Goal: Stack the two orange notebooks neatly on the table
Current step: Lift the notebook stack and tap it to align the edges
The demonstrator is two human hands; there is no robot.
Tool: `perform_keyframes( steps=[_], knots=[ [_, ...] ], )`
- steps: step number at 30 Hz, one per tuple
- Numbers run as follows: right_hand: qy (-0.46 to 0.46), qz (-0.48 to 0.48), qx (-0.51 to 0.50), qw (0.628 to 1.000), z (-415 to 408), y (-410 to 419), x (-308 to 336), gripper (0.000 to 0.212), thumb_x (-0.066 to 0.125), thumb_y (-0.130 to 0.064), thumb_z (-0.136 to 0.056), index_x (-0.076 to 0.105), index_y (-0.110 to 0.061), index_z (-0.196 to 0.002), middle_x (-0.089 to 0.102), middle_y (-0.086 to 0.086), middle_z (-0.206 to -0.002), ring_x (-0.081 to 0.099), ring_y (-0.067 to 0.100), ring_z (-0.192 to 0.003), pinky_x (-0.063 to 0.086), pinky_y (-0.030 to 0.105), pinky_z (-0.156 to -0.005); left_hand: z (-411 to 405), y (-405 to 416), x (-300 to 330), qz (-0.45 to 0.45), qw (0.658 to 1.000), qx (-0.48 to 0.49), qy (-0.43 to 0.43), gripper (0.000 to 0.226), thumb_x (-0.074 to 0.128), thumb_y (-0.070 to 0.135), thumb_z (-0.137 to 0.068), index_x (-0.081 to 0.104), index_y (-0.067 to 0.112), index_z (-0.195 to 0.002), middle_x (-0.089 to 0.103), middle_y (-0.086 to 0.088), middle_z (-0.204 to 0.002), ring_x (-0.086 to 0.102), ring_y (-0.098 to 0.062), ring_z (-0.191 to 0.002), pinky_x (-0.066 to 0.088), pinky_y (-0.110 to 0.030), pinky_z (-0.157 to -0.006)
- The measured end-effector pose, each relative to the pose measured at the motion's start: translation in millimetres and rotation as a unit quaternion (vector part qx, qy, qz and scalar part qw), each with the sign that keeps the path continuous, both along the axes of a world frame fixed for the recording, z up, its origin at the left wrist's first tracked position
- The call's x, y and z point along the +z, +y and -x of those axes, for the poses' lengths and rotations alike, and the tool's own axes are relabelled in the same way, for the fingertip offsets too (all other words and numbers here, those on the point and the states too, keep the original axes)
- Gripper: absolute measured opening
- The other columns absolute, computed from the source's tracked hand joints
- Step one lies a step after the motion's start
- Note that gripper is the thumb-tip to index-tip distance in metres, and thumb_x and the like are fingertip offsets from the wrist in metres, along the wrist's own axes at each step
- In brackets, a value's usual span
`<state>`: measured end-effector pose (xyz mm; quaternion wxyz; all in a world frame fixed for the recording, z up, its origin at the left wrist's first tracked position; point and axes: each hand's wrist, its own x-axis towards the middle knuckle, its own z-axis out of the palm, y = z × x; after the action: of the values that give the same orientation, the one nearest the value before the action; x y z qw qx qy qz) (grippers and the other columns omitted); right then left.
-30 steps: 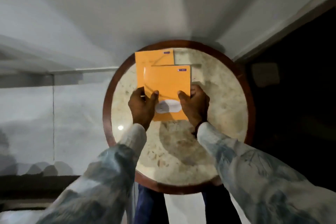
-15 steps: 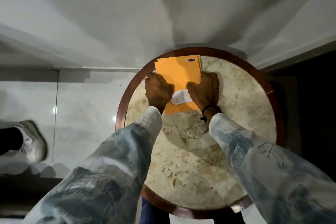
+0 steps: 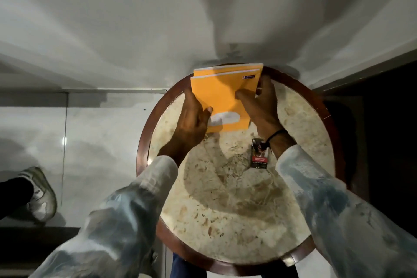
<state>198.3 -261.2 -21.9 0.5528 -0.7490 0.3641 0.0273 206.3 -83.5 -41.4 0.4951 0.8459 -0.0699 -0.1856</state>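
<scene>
Two orange notebooks are held together, tilted up on their near edge at the far side of the round marble table. The front notebook has a white label patch near its bottom; the rear notebook shows only as an orange strip and white page edge above it. My left hand grips the left edge with its thumb on the front cover. My right hand grips the right edge, fingers curled round it.
A small dark and red packet lies on the table just under my right wrist. The table has a dark wooden rim. Another person's white shoe rests on the pale floor at far left. A white wall stands behind the table.
The notebooks went from offset and flat to aligned, then tipped up on edge at the far rim. My hands moved from the near edge to the sides. The small packet has come into view.
</scene>
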Motion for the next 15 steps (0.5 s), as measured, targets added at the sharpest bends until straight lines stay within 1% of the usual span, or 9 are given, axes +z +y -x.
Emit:
perform_keyframes(
  steps=[1, 2, 3, 4, 5, 8, 11, 13, 15],
  knots=[
    [-0.062, 0.007, 0.001, 0.998, 5.5, 2.4, 7.8, 0.051, 0.073, -0.022, -0.071, 0.055, -0.035, -0.117, 0.068, -0.006, -0.118, 0.068, 0.001, -0.101, 0.059, 0.024, -0.086, 2.6, -0.2, 1.8, 0.007, 0.999, 0.019, -0.037, 0.052, 0.056, 0.007, -0.102, 0.027, 0.002, -0.145, 0.06, -0.023, -0.12, 0.059, -0.021, -0.103, 0.05, -0.032, -0.091],
    [-0.114, 0.032, 0.002, 0.993, 13.4, 5.7, 13.2, 0.058, 0.074, -0.02, -0.073, 0.051, -0.037, -0.124, 0.069, -0.009, -0.118, 0.069, -0.001, -0.104, 0.058, 0.021, -0.088, 6.7, -1.3, 1.5, 0.011, 0.996, 0.047, -0.07, 0.046, 0.055, 0.012, -0.103, 0.028, 0.008, -0.141, 0.058, -0.013, -0.12, 0.059, -0.007, -0.108, 0.048, -0.021, -0.094],
    [-0.149, 0.071, 0.0, 0.986, 22.7, 11.2, 15.8, 0.06, 0.075, -0.018, -0.077, 0.05, -0.032, -0.129, 0.068, -0.007, -0.12, 0.07, 0.006, -0.108, 0.058, 0.023, -0.093, 12.1, -2.0, 0.3, 0.01, 0.991, 0.078, -0.105, 0.039, 0.054, 0.016, -0.104, 0.031, 0.016, -0.136, 0.053, -0.003, -0.121, 0.054, 0.01, -0.111, 0.043, -0.009, -0.097],
    [-0.172, 0.107, 0.001, 0.979, 33.3, 17.8, 15.7, 0.058, 0.075, -0.017, -0.08, 0.05, -0.025, -0.132, 0.067, -0.004, -0.121, 0.07, 0.015, -0.112, 0.057, 0.026, -0.096, 18.2, -2.9, -2.9, 0.004, 0.986, 0.099, -0.134, 0.034, 0.052, 0.017, -0.105, 0.032, 0.019, -0.133, 0.047, 0.004, -0.123, 0.048, 0.019, -0.115, 0.038, -0.002, -0.1],
    [-0.173, 0.134, 0.008, 0.976, 42.8, 23.6, 14.6, 0.054, 0.074, -0.015, -0.082, 0.052, -0.016, -0.132, 0.067, 0.0, -0.122, 0.069, 0.02, -0.114, 0.056, 0.028, -0.098, 24.5, -4.7, -6.9, -0.004, 0.984, 0.106, -0.146, 0.034, 0.051, 0.016, -0.106, 0.032, 0.018, -0.133, 0.043, 0.007, -0.127, 0.044, 0.023, -0.117, 0.036, -0.001, -0.104],
    [-0.089, 0.141, 0.043, 0.985, 61.2, 32.0, 2.8, 0.053, 0.075, -0.014, -0.089, 0.053, 0.004, -0.134, 0.069, 0.017, -0.123, 0.067, 0.03, -0.114, 0.051, 0.028, -0.1, 37.2, -5.6, -17.6, -0.003, 0.992, 0.082, -0.095, 0.04, 0.048, 0.013, -0.107, 0.022, 0.018, -0.137, 0.046, -0.006, -0.139, 0.046, 0.006, -0.119, 0.046, -0.024, -0.108],
    [-0.057, 0.139, 0.056, 0.987, 58.8, 26.8, -3.1, 0.053, 0.072, -0.022, -0.091, 0.053, 0.001, -0.135, 0.07, 0.016, -0.123, 0.068, 0.032, -0.113, 0.054, 0.038, -0.096, 29.7, -4.2, -18.3, 0.012, 0.992, 0.083, -0.095, 0.052, 0.052, 0.016, -0.107, 0.02, 0.044, -0.136, 0.046, 0.0, -0.138, 0.049, -0.004, -0.121, 0.046, -0.012, -0.106],
    [-0.042, 0.161, 0.056, 0.985, 49.7, 21.9, -3.6, 0.053, 0.072, -0.027, -0.088, 0.054, -0.009, -0.134, 0.071, 0.01, -0.122, 0.069, 0.03, -0.108, 0.056, 0.037, -0.086, 22.8, -0.3, -20.1, 0.003, 0.991, 0.081, -0.103, 0.055, 0.056, 0.017, -0.105, 0.026, 0.031, -0.149, 0.047, -0.001, -0.141, 0.049, -0.01, -0.126, 0.045, -0.021, -0.109],
    [-0.021, 0.166, 0.058, 0.984, 41.7, 18.4, -1.8, 0.055, 0.074, -0.031, -0.084, 0.056, -0.014, -0.134, 0.072, 0.006, -0.123, 0.07, 0.03, -0.108, 0.058, 0.04, -0.085, 17.7, 0.5, -19.7, -0.019, 0.989, 0.096, -0.114, 0.052, 0.062, 0.015, -0.101, 0.037, 0.016, -0.147, 0.052, -0.009, -0.138, 0.053, -0.02, -0.125, 0.048, -0.033, -0.105]
  ],
)
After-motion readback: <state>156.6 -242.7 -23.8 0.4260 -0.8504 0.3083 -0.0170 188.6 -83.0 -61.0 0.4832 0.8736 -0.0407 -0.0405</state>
